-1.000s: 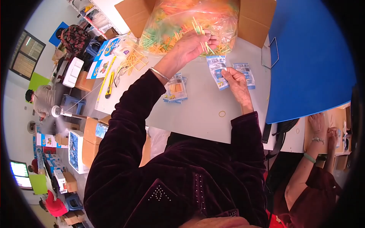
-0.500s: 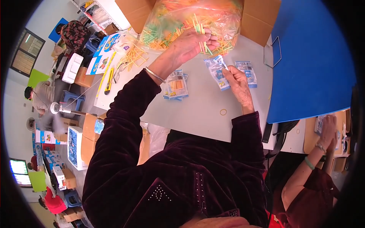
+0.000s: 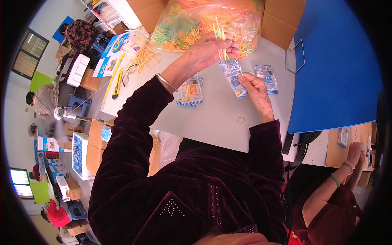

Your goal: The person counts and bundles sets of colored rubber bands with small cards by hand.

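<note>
My left hand (image 3: 210, 50), with a bangle at the wrist, pinches a small bunch of thin coloured sticks (image 3: 221, 36), green, yellow and orange. The bunch stands nearly upright just above the top end of a blue-and-white plastic packet (image 3: 233, 81). That packet is gripped along its right side between the thumb and fingers of my right hand (image 3: 255, 87). Beside my right hand another blue-and-white packet (image 3: 267, 79) lies on the table. Below my left wrist rest overlapping packets (image 3: 190, 91), the upper one with orange sticks showing through it.
An open carton (image 3: 281, 22) at the back holds a clear bag of coloured sticks (image 3: 185, 34). On the left lie loose sticks (image 3: 147, 57), a yellow cutter knife (image 3: 117, 85) and glasses (image 3: 130, 73). A rubber band (image 3: 241, 120) lies in front. A co-worker's arm (image 3: 322, 196) is at right.
The stick bunch in my left hand has come slightly down and right, closer over the packet's top. My right hand keeps its hold. The co-worker's hands at right have moved lower.
</note>
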Available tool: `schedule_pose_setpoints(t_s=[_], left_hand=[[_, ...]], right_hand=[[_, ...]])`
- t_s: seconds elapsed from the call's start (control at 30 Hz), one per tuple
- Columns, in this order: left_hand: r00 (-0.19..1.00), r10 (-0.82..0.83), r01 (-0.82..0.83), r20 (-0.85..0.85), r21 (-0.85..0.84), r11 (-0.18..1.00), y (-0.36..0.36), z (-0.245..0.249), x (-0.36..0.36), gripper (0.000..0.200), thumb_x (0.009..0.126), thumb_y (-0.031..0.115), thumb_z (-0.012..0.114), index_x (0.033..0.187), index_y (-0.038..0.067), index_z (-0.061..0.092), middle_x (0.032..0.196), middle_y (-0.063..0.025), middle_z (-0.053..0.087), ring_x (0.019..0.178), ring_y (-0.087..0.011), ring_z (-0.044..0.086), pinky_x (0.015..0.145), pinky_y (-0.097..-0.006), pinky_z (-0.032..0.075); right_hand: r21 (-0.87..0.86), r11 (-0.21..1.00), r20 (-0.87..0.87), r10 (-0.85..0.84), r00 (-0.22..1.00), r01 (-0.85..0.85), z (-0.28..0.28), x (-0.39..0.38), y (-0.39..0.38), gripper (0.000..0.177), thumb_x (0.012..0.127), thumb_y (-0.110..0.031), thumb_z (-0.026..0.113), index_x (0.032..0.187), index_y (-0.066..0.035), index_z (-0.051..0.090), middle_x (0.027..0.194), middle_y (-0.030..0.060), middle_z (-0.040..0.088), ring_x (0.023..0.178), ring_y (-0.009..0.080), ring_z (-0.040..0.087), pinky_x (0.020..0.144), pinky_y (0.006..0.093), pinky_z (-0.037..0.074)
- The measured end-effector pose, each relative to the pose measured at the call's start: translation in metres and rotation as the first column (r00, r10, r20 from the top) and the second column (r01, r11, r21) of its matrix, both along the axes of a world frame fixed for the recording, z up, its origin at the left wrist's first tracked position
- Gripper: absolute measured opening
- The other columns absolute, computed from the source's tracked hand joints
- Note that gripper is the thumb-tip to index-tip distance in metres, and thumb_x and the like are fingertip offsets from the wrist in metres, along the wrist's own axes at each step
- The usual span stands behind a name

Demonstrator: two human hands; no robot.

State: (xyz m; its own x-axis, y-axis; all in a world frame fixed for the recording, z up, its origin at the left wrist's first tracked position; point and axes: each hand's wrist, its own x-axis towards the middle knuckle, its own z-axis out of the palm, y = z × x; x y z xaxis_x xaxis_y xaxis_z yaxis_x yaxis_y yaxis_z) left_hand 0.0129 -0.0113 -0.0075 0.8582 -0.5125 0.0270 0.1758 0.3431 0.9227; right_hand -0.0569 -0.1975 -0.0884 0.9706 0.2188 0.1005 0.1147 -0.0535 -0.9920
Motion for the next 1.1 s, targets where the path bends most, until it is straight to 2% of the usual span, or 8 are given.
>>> schedule_pose_setpoints(t_s=[0.1, 0.27, 0.43, 0.57, 0.77, 0.93, 1.0, 1.1], left_hand=[[1.0, -0.006, 0.006, 0.029, 0.022, 1.0, -0.005, -0.006, -0.003, 0.02, 0.085, 0.004, 0.051, 0.104, -0.004, 0.049, 0.097, -0.0167, 0.058, 0.089, -0.0266, 0.061, 0.079, -0.0343, 0.05], [0.999, -0.048, 0.049, -0.01, 0.011, 0.999, -0.007, -0.012, 0.002, 0.023, 0.085, 0.006, 0.054, 0.106, -0.002, 0.048, 0.097, -0.0165, 0.059, 0.092, -0.0276, 0.06, 0.08, -0.0365, 0.049], [0.992, -0.125, 0.125, -0.004, 0.025, 0.992, -0.007, -0.014, 0.003, 0.023, 0.085, 0.01, 0.055, 0.105, -0.001, 0.05, 0.097, -0.0145, 0.06, 0.094, -0.0275, 0.06, 0.083, -0.0364, 0.047], [0.985, -0.15, 0.141, 0.087, 0.101, 0.985, -0.009, -0.014, -0.001, 0.023, 0.087, 0.016, 0.054, 0.104, 0.001, 0.051, 0.098, -0.0112, 0.06, 0.095, -0.025, 0.06, 0.085, -0.0336, 0.044], [0.983, -0.141, 0.123, 0.121, 0.143, 0.982, -0.011, -0.013, -0.009, 0.025, 0.089, 0.02, 0.051, 0.105, 0.002, 0.052, 0.099, -0.0088, 0.06, 0.099, -0.022, 0.057, 0.086, -0.033, 0.043], [0.985, -0.104, 0.079, 0.14, 0.176, 0.981, -0.017, -0.013, -0.021, 0.031, 0.091, 0.027, 0.047, 0.108, 0.001, 0.05, 0.102, -0.0073, 0.059, 0.103, -0.018, 0.054, 0.089, -0.0328, 0.04], [0.973, -0.113, 0.04, 0.201, 0.334, 0.942, -0.014, -0.015, -0.019, 0.036, 0.092, 0.033, 0.044, 0.111, 0.002, 0.047, 0.104, -0.0065, 0.059, 0.106, -0.0147, 0.051, 0.092, -0.0315, 0.037], [0.948, -0.12, 0.017, 0.296, 0.329, 0.944, -0.012, -0.019, -0.02, 0.04, 0.092, 0.037, 0.042, 0.113, 0.003, 0.046, 0.106, -0.0058, 0.059, 0.105, -0.0122, 0.049, 0.093, -0.03, 0.035]], right_hand=[[0.102, 0.992, -0.058, 0.079, 0.995, -0.072, -0.002, 0.0, 0.0, 0.021, 0.088, -0.021, 0.055, 0.088, 0.0, 0.061, 0.076, -0.0065, 0.054, 0.074, 0.0012, 0.045, 0.07, 0.0163, 0.037], [0.314, 0.931, -0.089, 0.223, 0.971, -0.185, -0.014, 0.006, -0.006, 0.019, 0.088, -0.02, 0.055, 0.091, -0.002, 0.061, 0.081, -0.0044, 0.058, 0.075, 0.0029, 0.049, 0.071, 0.0184, 0.039], [0.355, 0.917, -0.14, 0.242, 0.96, -0.179, -0.014, 0.006, -0.006, 0.02, 0.088, -0.021, 0.055, 0.092, -0.003, 0.061, 0.081, -0.0013, 0.059, 0.076, 0.0055, 0.051, 0.073, 0.0202, 0.039], [0.378, 0.905, -0.142, 0.266, 0.953, -0.196, -0.003, 0.001, -0.005, 0.02, 0.088, -0.021, 0.053, 0.092, -0.002, 0.061, 0.079, 0.0001, 0.058, 0.077, 0.0081, 0.051, 0.074, 0.0227, 0.039], [0.481, 0.858, -0.106, 0.262, 0.959, -0.181, -0.011, 0.003, -0.004, 0.019, 0.088, -0.021, 0.055, 0.093, -0.003, 0.061, 0.079, 0.0007, 0.059, 0.076, 0.0091, 0.052, 0.073, 0.0233, 0.04], [0.478, 0.873, -0.135, 0.187, 0.973, -0.102, -0.014, 0.003, 0.002, 0.018, 0.086, -0.017, 0.057, 0.095, -0.002, 0.062, 0.082, 0.0016, 0.061, 0.076, 0.0093, 0.056, 0.071, 0.023, 0.043], [0.484, 0.87, -0.123, 0.177, 0.977, -0.096, -0.015, 0.003, 0.002, 0.018, 0.086, -0.016, 0.058, 0.097, -0.002, 0.062, 0.084, 0.0018, 0.062, 0.077, 0.0092, 0.057, 0.071, 0.0228, 0.044], [0.465, 0.884, -0.112, 0.099, 0.989, -0.036, -0.017, 0.004, 0.005, 0.019, 0.085, -0.015, 0.058, 0.098, -0.002, 0.062, 0.085, 0.0009, 0.062, 0.078, 0.0072, 0.056, 0.072, 0.0216, 0.043]])
